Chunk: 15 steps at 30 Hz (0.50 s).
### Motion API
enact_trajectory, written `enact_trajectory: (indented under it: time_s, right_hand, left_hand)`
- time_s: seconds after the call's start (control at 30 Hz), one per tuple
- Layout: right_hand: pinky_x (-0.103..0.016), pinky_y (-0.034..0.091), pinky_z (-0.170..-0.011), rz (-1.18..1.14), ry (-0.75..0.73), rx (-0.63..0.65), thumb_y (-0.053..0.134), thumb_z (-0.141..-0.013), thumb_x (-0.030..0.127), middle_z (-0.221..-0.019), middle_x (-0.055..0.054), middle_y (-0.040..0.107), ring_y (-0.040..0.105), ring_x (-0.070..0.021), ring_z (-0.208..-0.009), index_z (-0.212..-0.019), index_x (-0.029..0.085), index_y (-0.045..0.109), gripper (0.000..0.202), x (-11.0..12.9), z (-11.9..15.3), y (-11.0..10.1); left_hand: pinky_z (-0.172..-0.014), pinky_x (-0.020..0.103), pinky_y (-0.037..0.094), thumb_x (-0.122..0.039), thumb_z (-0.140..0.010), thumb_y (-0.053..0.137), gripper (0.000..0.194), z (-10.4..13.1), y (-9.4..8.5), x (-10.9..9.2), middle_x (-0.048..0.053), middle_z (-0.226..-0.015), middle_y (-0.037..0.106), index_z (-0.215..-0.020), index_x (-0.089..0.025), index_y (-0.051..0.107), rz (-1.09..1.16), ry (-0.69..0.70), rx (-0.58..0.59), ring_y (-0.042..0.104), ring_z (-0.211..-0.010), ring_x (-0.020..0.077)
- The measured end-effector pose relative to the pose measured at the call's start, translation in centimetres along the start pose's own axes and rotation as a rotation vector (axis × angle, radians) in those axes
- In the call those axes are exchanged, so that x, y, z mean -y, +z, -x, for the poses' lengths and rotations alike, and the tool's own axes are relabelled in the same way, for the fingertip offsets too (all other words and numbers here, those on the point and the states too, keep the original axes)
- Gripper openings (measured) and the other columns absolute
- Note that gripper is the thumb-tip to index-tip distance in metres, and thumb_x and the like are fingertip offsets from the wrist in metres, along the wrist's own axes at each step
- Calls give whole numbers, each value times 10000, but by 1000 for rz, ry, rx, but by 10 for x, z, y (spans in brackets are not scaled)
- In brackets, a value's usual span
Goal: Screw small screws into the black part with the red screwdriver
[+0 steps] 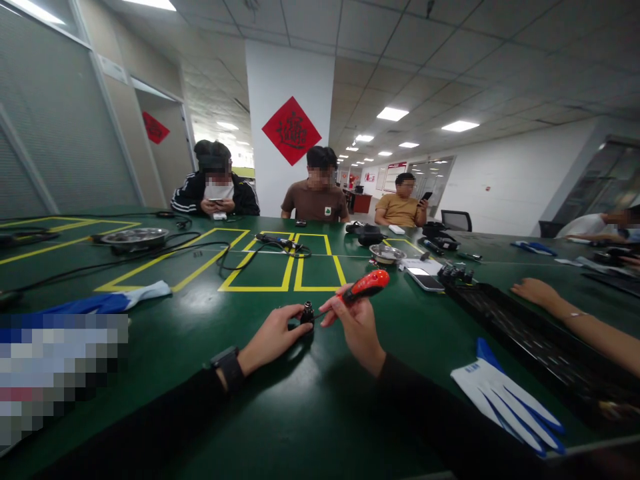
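Between the thumb and fingers of my left hand (275,337) is a small black part with a metal top (307,312), held upright at the green tabletop (320,407). My right hand (357,327) grips a screwdriver with a red and black handle (367,284). Its handle points up to the right, and its thin shaft runs left toward the side of the black part. Whether the tip touches the part or sits in a screw is too small to tell. A dark watch (229,368) is on my left wrist.
A white and blue glove (505,400) lies at right beside a long black tray (530,340), where another person's hand (537,293) rests. Metal bowls (387,253), a phone (424,280) and a cabled tool (277,241) lie farther back. Several people sit around the table.
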State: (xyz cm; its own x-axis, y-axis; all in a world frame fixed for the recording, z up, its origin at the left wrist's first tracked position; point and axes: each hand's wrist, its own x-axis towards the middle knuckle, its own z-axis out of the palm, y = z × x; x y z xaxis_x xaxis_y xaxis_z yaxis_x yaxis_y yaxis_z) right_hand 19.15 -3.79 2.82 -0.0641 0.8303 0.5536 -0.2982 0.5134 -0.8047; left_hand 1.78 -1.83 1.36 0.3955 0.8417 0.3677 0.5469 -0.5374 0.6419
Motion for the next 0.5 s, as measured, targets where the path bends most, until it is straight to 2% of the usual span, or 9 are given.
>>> enact_trajectory:
  time_s: [0.1,0.27,0.4,0.5]
  right_hand:
    - [-244,498,-521,-18,13,-21,569,-808,285,-710,29,628,594,-106,-503,-959,215,436,213,-2,-2,2]
    - [-259,504,-579,-16,40,1,506,-841,298,-816,-6,636,607,-108,-568,-1086,209,456,265,1,-5,10]
    - [-261,506,-574,-9,23,25,637,-750,237,-778,21,631,600,-107,-543,-987,213,472,290,-2,-4,12]
    - [-246,492,-561,-6,1,-12,652,-736,222,-738,42,611,579,-97,-525,-952,220,483,275,-4,-2,12]
  left_hand:
    - [-794,277,434,-321,-781,550,265,1,-2,1,53,-956,662,-977,-163,632,4,11,9,585,-874,201]
    - [-756,277,435,-310,-767,561,230,4,-6,2,48,-896,660,-921,-159,638,1,6,-2,581,-825,196]
    - [-753,275,436,-311,-766,569,243,4,-6,2,53,-903,661,-938,-155,639,8,7,-6,579,-818,193]
    - [-766,276,433,-315,-772,567,248,3,-4,3,49,-904,664,-950,-158,640,-2,27,-19,580,-820,192]
